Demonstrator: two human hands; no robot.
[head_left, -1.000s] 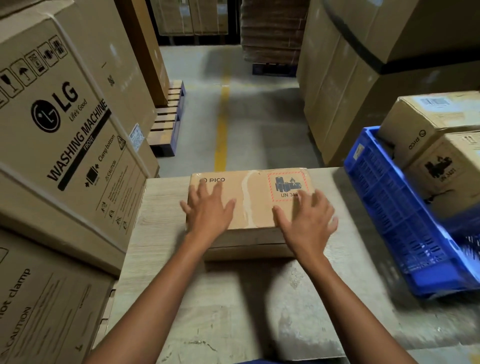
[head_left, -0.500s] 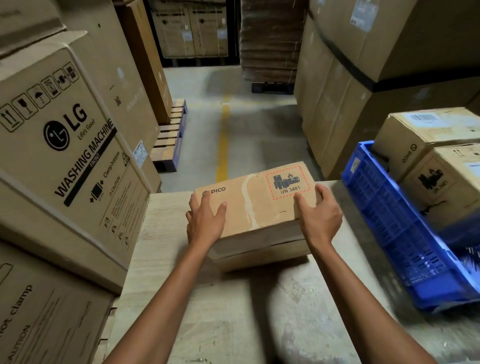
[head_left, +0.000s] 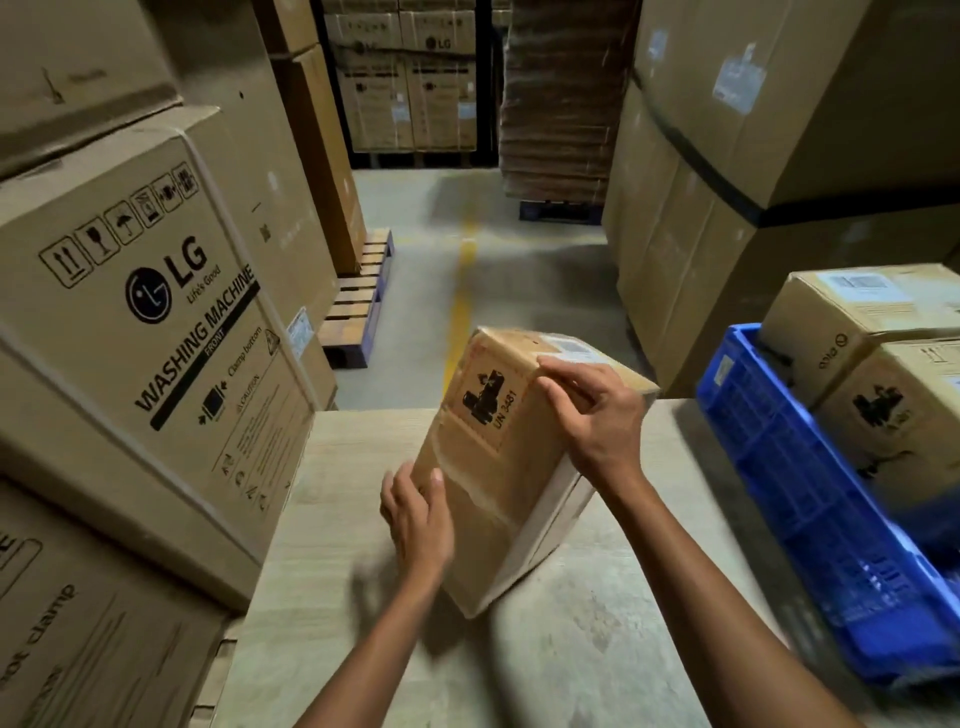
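PICO carton (head_left: 493, 493) tilted on corner on table (head_left: 322, 519), between hands. Right hand (head_left: 597, 410) curls over top edge, left hand (head_left: 418, 525) pinches lower edge. Looks mid-turn; setting down left to do.

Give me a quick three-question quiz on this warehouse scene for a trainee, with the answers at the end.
1. True or false: the brown cardboard box marked UN 3481 lies flat on the pale wooden table.
2. Which hand grips that box's upper edge: A, the left hand, or B, the right hand?
3. Fill in: the large brown LG carton on the left reads "___ machine".
Key: 1 false, it is tilted up on end; 2 B; 3 washing.
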